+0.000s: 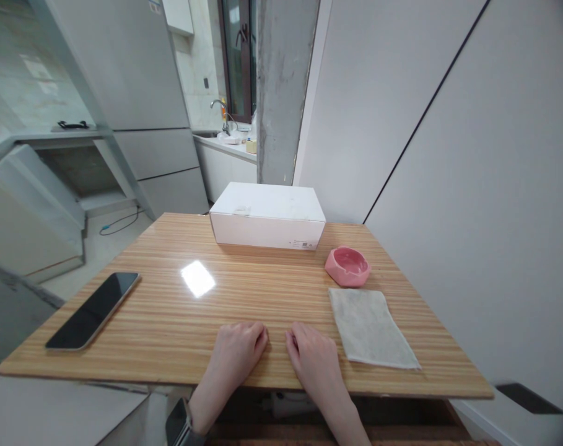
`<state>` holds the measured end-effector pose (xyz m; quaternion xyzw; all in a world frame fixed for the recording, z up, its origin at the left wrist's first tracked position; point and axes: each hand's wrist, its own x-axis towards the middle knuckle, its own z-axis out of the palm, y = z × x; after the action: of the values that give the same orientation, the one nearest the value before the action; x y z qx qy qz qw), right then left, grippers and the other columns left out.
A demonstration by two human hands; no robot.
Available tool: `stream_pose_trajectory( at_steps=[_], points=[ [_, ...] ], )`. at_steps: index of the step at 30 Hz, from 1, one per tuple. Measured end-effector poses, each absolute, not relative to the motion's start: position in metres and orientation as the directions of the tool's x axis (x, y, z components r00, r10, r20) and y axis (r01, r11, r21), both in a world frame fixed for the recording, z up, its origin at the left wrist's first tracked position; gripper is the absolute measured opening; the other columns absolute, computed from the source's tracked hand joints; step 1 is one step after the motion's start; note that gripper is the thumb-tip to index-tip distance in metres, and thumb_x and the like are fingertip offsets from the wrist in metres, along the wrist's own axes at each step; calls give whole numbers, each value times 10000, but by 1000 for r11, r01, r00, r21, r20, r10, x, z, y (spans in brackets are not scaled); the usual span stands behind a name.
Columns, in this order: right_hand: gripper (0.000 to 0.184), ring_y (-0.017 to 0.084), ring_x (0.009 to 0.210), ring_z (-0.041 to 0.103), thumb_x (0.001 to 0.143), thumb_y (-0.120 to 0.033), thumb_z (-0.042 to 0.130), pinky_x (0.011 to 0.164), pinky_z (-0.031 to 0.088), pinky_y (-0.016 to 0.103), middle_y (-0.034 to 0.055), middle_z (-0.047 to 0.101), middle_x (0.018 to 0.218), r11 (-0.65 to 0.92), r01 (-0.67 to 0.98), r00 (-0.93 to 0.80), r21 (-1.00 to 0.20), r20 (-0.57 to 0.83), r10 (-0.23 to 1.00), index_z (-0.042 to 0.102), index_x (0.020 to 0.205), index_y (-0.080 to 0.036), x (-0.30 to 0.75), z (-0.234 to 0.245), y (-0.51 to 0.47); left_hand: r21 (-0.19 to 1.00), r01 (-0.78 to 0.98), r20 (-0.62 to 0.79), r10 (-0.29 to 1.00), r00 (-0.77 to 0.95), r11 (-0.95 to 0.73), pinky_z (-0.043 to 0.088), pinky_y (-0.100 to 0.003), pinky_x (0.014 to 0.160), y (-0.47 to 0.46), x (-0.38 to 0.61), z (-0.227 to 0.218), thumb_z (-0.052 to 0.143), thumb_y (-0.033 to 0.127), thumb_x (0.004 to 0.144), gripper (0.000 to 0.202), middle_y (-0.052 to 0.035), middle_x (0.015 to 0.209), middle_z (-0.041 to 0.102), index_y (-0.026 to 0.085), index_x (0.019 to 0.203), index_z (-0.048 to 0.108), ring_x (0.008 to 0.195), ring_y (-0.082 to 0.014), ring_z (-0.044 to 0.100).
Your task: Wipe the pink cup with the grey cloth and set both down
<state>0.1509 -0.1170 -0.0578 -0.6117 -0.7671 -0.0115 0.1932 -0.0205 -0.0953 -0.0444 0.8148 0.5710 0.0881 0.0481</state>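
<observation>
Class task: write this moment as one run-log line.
left hand: resting on table | right hand: resting on table, near cloth | holding: nothing

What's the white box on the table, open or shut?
Shut. The white box has its lid flat on top, flush with the front wall, and nothing of its inside shows.

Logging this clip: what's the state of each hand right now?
Left hand: open, empty, palm down on the table.
Right hand: open, empty, palm down too.
</observation>
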Motion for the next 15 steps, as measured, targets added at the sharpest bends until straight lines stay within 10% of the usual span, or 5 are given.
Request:
stream_pose_trajectory(
  at_steps=[15],
  points=[
    [177,164,667,594,925,-186,431,585,264,286,-1,618,718,257,954,-203,-156,295,934,511,770,-213,149,-57,-117,155,919,86,932,353,-363,369,-283,560,-95,-20,-44,361,248,925,333,-51,727,716,210,741,636,683,-229,679]
  ],
)
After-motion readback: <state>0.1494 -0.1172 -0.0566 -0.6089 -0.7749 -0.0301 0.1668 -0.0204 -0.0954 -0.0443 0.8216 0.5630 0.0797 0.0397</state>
